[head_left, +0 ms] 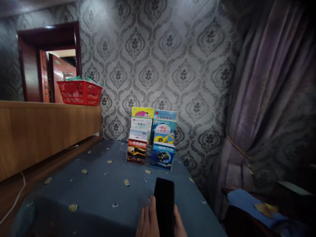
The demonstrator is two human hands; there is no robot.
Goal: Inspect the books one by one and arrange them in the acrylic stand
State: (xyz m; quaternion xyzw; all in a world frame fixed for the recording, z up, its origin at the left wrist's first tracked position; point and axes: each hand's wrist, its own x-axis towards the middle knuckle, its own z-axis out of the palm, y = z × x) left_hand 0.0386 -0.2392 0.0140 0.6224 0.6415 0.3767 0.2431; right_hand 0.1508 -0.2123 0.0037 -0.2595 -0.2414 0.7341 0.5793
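Observation:
In the head view, a black smartphone (164,200) stands out at the bottom centre, its dark screen facing me and its lower end cut off by the frame. My left hand (148,220) is against the phone's left edge, fingers close together and slightly blurred. Along the right edge, my right hand (179,223) grips the phone, with only part of it showing. Beyond the phone, two tiered rows of children's books stand upright, among them a red-and-black book (137,151) in front on the left and a blue book with a globe (162,156) in front on the right.
A dark blue patterned cloth (98,187) covers the surface under the books. On the left, a red basket (80,92) sits on a wooden cabinet (49,135). A purple curtain (256,82) hangs at right, above a blue cloth (247,202) on dark furniture.

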